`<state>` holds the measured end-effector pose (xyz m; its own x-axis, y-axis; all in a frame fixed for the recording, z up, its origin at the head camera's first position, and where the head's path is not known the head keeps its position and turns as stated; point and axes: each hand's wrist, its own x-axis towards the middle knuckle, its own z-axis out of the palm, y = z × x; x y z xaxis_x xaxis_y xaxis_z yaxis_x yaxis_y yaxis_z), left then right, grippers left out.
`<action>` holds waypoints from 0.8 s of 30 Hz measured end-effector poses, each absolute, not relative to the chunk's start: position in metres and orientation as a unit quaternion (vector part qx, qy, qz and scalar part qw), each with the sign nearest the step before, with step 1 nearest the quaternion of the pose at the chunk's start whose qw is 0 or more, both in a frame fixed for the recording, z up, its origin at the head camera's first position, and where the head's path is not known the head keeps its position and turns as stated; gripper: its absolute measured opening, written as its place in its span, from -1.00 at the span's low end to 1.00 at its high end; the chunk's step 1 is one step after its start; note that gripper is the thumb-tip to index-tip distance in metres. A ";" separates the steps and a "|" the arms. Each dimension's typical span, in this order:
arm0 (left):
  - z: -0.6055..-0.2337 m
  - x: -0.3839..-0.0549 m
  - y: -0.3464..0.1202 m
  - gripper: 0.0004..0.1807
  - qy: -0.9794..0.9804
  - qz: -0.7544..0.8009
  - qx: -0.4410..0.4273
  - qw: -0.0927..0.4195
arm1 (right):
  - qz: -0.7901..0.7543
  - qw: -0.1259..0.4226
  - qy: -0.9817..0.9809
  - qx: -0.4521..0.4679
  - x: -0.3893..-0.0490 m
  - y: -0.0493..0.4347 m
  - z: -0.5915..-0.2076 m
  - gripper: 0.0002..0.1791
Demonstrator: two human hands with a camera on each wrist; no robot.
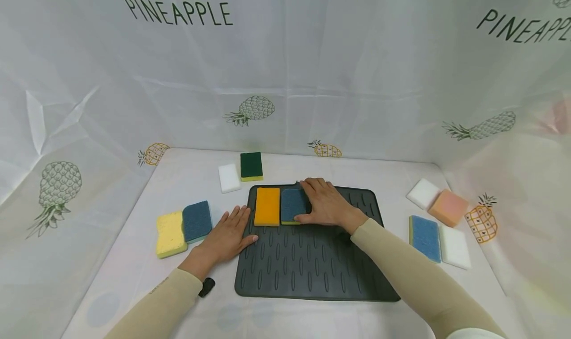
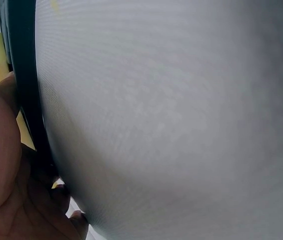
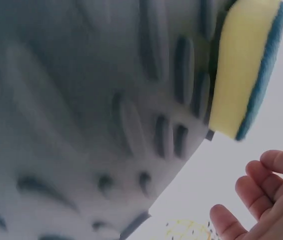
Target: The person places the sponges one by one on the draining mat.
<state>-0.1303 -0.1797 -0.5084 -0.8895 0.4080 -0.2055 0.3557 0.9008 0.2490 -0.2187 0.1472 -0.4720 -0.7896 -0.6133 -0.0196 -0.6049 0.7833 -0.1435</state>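
- Beige sleeves (image 1: 417,282) nearest.
- Right grip (image 1: 327,203) spread over blue sponge (image 1: 292,205) on mat (image 1: 303,264), hiding sponge's right edge.
- Orange sponge (image 1: 267,206) alongside, long axis front-to-back.
- Left grip (image 1: 228,234) spread at mat's left edge.

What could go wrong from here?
The right hand reaches across the mat's blue sponge; a slight nudge might close its narrow gap to the orange sponge.

The left hand overlaps the dark mat's left edge; pushing there could shift the mat, carrying both sponges along.

"PINEAPPLE" (image 1: 178,12) — printed twice on the white sheet (image 1: 357,56) — right one clipped.
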 end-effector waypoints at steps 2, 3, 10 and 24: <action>-0.509 -0.130 -0.180 -0.02 0.966 0.106 0.199 0.125 | -0.068 0.023 0.946 -0.316 -0.220 0.153 -0.469 0.16; -0.510 -0.130 -0.180 -0.03 0.966 0.106 0.198 0.126 | -0.069 0.016 0.947 -0.313 -0.221 0.157 -0.467 0.14; -0.512 -0.130 -0.181 -0.04 0.966 0.104 0.200 0.124 | -0.070 -0.067 0.956 -0.276 -0.229 0.199 -0.462 -0.09; -0.509 -0.129 -0.180 -0.04 0.967 0.102 0.197 0.127 | -0.005 -0.214 0.952 -0.217 -0.237 0.325 -0.457 -0.30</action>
